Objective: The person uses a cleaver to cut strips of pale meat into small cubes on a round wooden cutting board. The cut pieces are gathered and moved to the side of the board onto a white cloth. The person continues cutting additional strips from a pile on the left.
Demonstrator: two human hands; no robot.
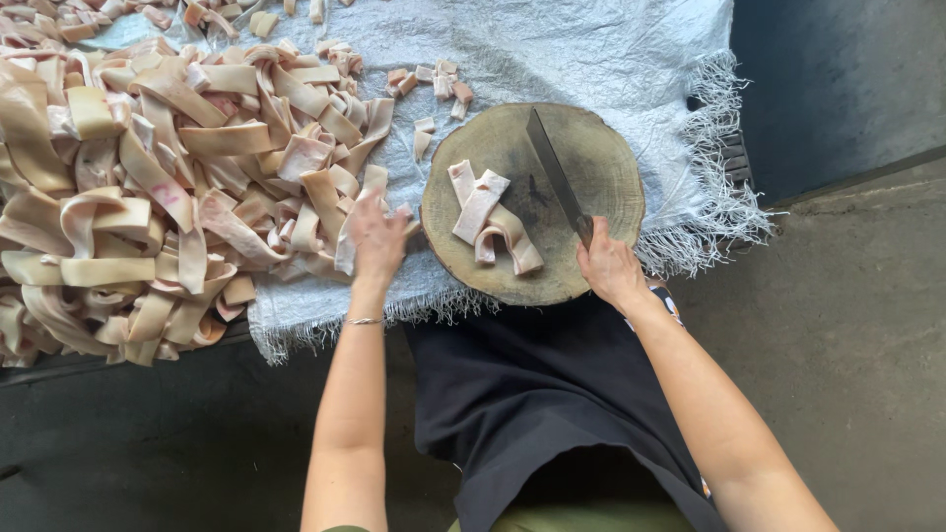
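Pork skin strips (490,219) lie crossed in a small bundle on the round wooden chopping block (591,158), slightly left of its middle. They are pale pink with creamy edges, flat and ribbon-like, some curled at the near end. The right hand (609,264) is clenched around the handle of a cleaver (554,172) at the block's near right edge; the dark blade lies flat on the wood and runs away toward the far side, just right of the bundle.

Left of the block, the left hand (375,236) reaches into the near edge of a big heap of skin strips (158,187) with its fingers closing on one strip there. That heap covers the left part of a white woven sheet (591,59) with a frayed fringe, which lies under the block too. Small cut pieces (434,84) sit scattered on the sheet beyond the block's far left rim. A thin bracelet (364,320) circles the left wrist, and a dark apron (532,394) hangs near the camera over grey concrete floor (847,325).
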